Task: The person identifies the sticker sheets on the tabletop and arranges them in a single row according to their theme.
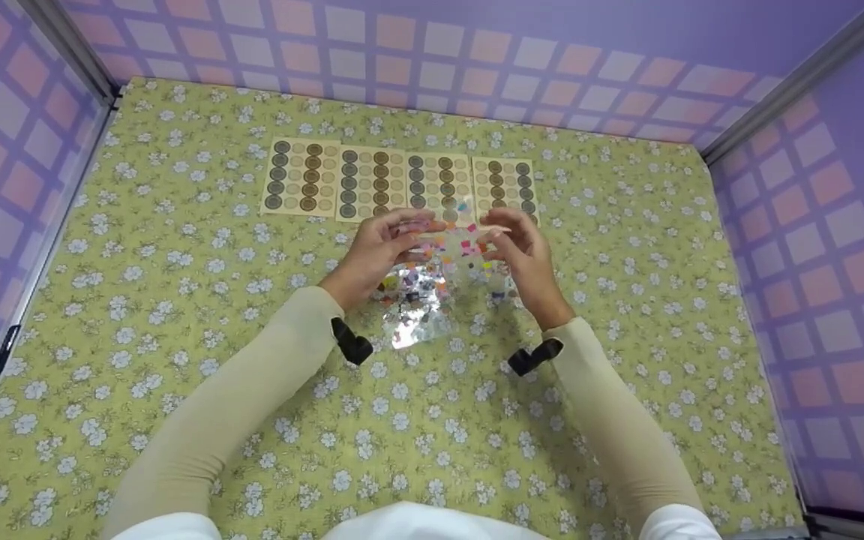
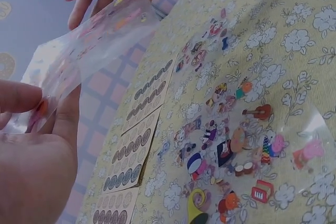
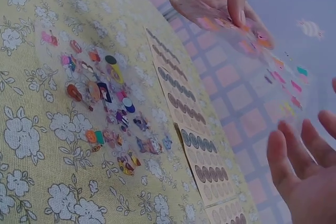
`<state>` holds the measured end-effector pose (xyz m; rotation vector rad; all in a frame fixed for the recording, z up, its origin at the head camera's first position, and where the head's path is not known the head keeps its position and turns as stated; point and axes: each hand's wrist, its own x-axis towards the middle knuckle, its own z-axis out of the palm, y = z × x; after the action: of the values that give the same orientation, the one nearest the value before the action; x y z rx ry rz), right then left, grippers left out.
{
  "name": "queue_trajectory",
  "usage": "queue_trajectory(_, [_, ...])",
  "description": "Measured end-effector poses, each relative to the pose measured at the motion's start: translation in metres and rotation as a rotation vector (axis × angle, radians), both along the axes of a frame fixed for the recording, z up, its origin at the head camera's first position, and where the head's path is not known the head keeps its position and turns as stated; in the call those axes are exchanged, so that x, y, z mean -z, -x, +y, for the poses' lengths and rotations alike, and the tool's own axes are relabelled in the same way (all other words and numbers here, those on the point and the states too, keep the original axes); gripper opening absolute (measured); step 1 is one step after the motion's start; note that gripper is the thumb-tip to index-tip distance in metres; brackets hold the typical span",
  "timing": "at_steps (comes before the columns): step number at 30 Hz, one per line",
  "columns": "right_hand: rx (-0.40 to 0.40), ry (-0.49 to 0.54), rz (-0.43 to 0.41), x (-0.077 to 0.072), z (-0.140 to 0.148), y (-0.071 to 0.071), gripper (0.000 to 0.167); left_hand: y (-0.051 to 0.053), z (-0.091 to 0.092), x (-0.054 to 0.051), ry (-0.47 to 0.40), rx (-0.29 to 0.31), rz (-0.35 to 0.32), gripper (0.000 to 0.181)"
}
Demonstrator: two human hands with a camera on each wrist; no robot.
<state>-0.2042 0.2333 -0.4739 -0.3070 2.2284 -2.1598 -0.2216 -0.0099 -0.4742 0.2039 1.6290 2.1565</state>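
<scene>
Sticker sheet (image 2: 105, 38), partly blurred, is pinched by left hand (image 1: 376, 251); right hand (image 1: 528, 253) has fingers apart.

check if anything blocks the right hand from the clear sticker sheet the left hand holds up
Nothing visible stands between the right hand and the raised sticker sheet; whether they touch is unclear. More stickers lie below, on the flowered cloth.

Head view bright; wrist views dimmer, hazy; glare on held sheet (image 2: 79, 45).
</scene>
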Motion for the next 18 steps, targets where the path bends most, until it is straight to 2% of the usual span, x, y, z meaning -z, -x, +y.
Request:
queue_trajectory(4, [-0.038,0.027,-0.030,0.003,-0.001,0.001,0.036,0.001,0.003,-0.001,0.051,0.044,0.016,0.033])
queue_trajectory(7, [-0.030,0.046,-0.045,0.005,-0.001,0.002,0.031,0.002,0.005,-0.002,0.071,0.065,0.036,0.034])
queue_trajectory(11, [0.017,0.045,-0.072,0.006,0.003,0.004,0.028,0.002,0.007,-0.003,0.087,0.077,0.052,0.038])
queue_trajectory(13, [0.062,0.041,-0.078,0.007,0.007,0.006,0.028,0.001,0.006,-0.002,0.126,0.077,0.067,0.045])
queue_trajectory(15, [0.120,0.044,-0.095,0.008,0.012,0.009,0.028,0.000,0.006,-0.001,0.202,0.082,0.096,0.052])
queue_trajectory(18, [0.211,0.037,-0.146,0.011,0.020,0.012,0.028,-0.003,0.007,0.001,0.406,0.120,0.175,0.061])
